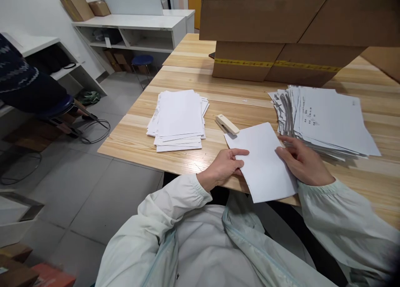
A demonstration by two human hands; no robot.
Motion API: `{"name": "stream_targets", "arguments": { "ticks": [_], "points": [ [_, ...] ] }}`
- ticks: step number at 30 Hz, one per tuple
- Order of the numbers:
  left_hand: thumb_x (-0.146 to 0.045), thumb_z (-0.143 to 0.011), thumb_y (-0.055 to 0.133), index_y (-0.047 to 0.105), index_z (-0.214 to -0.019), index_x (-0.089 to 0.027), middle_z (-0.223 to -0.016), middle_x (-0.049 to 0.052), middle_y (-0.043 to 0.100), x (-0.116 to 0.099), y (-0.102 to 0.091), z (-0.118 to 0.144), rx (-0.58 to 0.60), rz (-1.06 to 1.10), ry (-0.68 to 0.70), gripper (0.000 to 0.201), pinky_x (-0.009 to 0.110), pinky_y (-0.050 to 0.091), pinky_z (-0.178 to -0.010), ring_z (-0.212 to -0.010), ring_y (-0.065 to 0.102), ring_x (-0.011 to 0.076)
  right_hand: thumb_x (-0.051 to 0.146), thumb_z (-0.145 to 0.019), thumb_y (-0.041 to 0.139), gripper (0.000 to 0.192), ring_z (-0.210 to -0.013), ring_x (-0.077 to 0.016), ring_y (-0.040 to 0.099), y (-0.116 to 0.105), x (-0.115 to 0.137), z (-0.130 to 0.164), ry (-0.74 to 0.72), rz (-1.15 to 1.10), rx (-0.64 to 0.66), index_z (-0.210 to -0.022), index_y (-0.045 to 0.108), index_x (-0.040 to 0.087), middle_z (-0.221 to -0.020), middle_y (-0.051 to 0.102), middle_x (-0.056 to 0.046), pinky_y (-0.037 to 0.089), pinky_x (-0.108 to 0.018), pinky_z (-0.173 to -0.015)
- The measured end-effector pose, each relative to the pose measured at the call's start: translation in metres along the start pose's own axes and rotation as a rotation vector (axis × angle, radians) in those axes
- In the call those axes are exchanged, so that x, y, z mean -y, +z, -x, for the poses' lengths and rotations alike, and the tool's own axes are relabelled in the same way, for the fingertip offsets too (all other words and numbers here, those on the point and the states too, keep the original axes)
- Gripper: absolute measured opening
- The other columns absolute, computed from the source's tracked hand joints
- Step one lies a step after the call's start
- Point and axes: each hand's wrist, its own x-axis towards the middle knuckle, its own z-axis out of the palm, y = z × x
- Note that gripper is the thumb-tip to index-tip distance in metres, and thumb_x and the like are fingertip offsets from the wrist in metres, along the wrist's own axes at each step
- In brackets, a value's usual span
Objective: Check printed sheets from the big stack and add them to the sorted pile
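A white sheaf of paper (265, 166) is held by its two sides, tilted over the table's front edge; how many sheets it has I cannot tell. My left hand (223, 166) pinches its left edge, thumb and index finger on top. Gripping the right edge is my right hand (304, 159), thumb on the upper face and fingers behind. Just beyond the paper's top left corner lies a cream stapler (227, 124). To the left sits a stack of white papers (179, 116). A taller, uneven stack of printed sheets (331, 116) is beside my right hand.
Large cardboard boxes (250, 59) stand at the back of the wooden table (131, 130). On the far left, a person (28, 78) sits on a stool. White shelves (131, 22) and a blue stool (142, 60) are behind. Boxes (18, 270) rest on the floor at lower left.
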Motion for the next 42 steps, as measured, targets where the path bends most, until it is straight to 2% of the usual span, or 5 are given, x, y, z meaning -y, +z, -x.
{"name": "stream_targets", "arguments": {
  "ticks": [4, 7, 14, 29, 42],
  "points": [
    [0.007, -0.078, 0.048, 0.058, -0.129, -0.003, -0.070, 0.001, 0.064, 0.001, -0.005, -0.006, -0.016, -0.029, 0.022, 0.053, 0.023, 0.056, -0.058, -0.058, 0.062, 0.0093, 0.046, -0.087, 0.050, 0.039, -0.078, -0.0245, 0.066, -0.027, 0.025, -0.010, -0.215, 0.310, -0.069, -0.114, 0.066, 0.023, -0.103, 0.073, -0.011, 0.050, -0.041, -0.077],
    [0.006, -0.076, 0.050, 0.060, -0.126, -0.004, -0.069, 0.001, 0.063, 0.001, -0.006, -0.007, -0.013, -0.041, 0.020, 0.052, 0.023, 0.056, -0.057, -0.057, 0.062, 0.0101, 0.050, -0.091, 0.047, 0.039, -0.077, -0.0197, 0.065, -0.029, 0.052, -0.032, -0.367, 0.223, 0.205, -0.109, 0.068, 0.023, -0.099, 0.073, -0.008, 0.048, -0.034, -0.074],
    [0.008, -0.074, 0.047, 0.059, -0.123, -0.001, -0.058, -0.003, 0.057, -0.004, -0.011, -0.001, -0.037, -0.036, 0.022, 0.052, 0.022, 0.054, -0.052, -0.047, 0.055, 0.0086, 0.043, -0.094, 0.043, 0.046, -0.062, -0.0155, 0.055, 0.033, 0.100, -0.088, -0.544, 0.321, 0.489, -0.130, 0.064, 0.024, -0.073, 0.067, -0.001, 0.036, -0.027, -0.063],
    [0.005, -0.074, 0.048, 0.062, -0.117, -0.005, -0.071, 0.002, 0.063, -0.016, -0.028, 0.005, -0.024, -0.103, -0.017, 0.047, 0.023, 0.053, -0.056, -0.057, 0.060, 0.0101, 0.035, -0.092, 0.048, 0.034, -0.073, -0.0177, 0.059, 0.055, 0.123, -0.103, -0.540, 0.286, 0.239, -0.109, 0.073, 0.020, -0.086, 0.073, -0.005, 0.035, -0.029, -0.065],
    [0.006, -0.072, 0.047, 0.064, -0.117, -0.005, -0.060, -0.003, 0.056, -0.020, -0.034, 0.007, -0.015, -0.130, -0.040, 0.050, 0.019, 0.048, -0.051, -0.050, 0.054, 0.0072, 0.034, -0.102, 0.031, 0.042, -0.109, -0.0306, 0.049, 0.133, 0.131, -0.124, -0.673, 0.332, 0.081, -0.105, 0.069, 0.016, -0.113, 0.067, -0.016, 0.036, -0.045, -0.093]
  ]
}}
